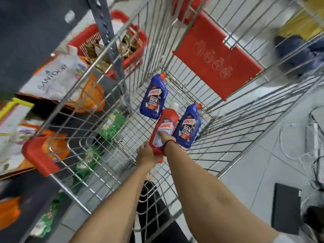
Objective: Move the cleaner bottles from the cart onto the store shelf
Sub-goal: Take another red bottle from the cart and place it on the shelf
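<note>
Three cleaner bottles lie on the floor of the wire cart (98, 95). A blue bottle (154, 97) lies toward the far side, and a second blue bottle (188, 126) lies to the right. Between them is a red bottle (165, 125) with a white cap. Both my arms reach down into the cart. My left hand (146, 154) grips the red bottle's lower end. My right hand (166, 138) is mostly hidden behind the wrist, its fingers resting on the same bottle's label. The store shelf (26, 32) stands to the left of the cart.
The shelf at left holds white and orange refill pouches (57, 78) and green packs (112, 125) lower down. A red basket (108, 48) sits beyond the shelf post. The cart's red child-seat flap (217, 67) is at the far end. Cables (298, 137) and a dark box lie on the tiled floor at right.
</note>
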Action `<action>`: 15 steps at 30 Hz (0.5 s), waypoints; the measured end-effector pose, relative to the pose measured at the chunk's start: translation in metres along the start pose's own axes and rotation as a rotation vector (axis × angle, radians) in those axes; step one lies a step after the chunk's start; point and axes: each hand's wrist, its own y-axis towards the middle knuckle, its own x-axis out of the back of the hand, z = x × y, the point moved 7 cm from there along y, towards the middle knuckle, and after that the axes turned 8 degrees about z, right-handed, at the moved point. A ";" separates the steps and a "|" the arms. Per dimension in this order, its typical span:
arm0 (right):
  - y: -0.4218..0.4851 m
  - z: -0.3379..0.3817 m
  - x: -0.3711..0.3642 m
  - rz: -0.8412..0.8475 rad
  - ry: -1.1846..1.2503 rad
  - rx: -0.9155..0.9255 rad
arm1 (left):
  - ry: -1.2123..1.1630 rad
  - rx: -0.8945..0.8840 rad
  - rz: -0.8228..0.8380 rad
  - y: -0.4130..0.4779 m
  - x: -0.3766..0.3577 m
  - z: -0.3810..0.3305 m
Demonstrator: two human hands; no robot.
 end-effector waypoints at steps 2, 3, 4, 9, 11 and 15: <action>0.006 -0.004 -0.005 0.048 0.127 -0.009 | 0.005 0.007 0.008 0.014 0.004 0.002; 0.005 -0.004 -0.007 0.070 0.180 -0.009 | -0.008 0.012 0.044 0.018 0.007 0.003; 0.004 -0.004 -0.010 0.106 0.223 -0.012 | -0.053 0.019 0.109 0.019 0.010 0.002; -0.033 -0.003 -0.023 0.246 0.370 -0.003 | -0.096 -0.060 0.355 -0.006 0.037 -0.020; -0.054 -0.004 -0.027 0.237 0.405 0.084 | -0.024 -0.117 0.351 -0.027 0.055 -0.026; -0.100 0.005 -0.040 0.323 0.457 0.274 | -0.020 -0.183 0.224 -0.063 0.094 -0.026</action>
